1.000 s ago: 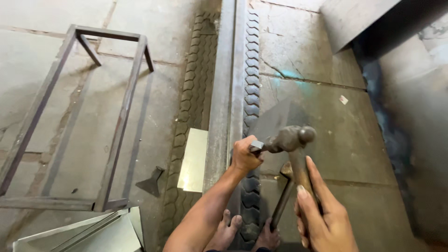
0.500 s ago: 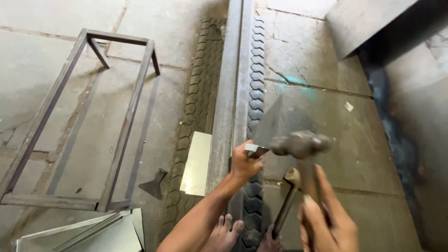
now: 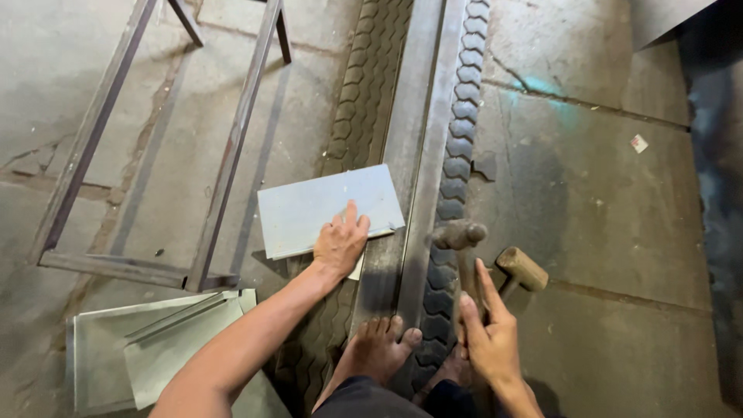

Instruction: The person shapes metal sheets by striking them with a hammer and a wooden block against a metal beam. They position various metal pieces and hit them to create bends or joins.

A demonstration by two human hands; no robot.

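My left hand (image 3: 340, 244) presses flat on the near edge of a grey sheet-metal piece (image 3: 325, 205). The sheet lies across a tyre-tread strip (image 3: 364, 93) and against a long steel bar (image 3: 418, 147). My right hand (image 3: 487, 337) grips the handle of a steel-headed hammer (image 3: 458, 234), with the index finger stretched along the handle. The hammer head hovers over a second tread strip (image 3: 464, 116) to the right of the bar. A wooden mallet (image 3: 520, 268) lies just right of the hammer. My bare foot (image 3: 379, 348) rests on the bar's near end.
A rectangular steel frame (image 3: 232, 155) lies on the concrete floor at left. Folded sheet-metal pieces (image 3: 155, 348) are stacked at lower left. A dark wall base (image 3: 712, 193) runs along the right, with another metal sheet (image 3: 665, 19) at the top right.
The sheet, held up on edge beside the hammer before, now lies flat to the left of the bar under my left hand. The hammer has come down lower.
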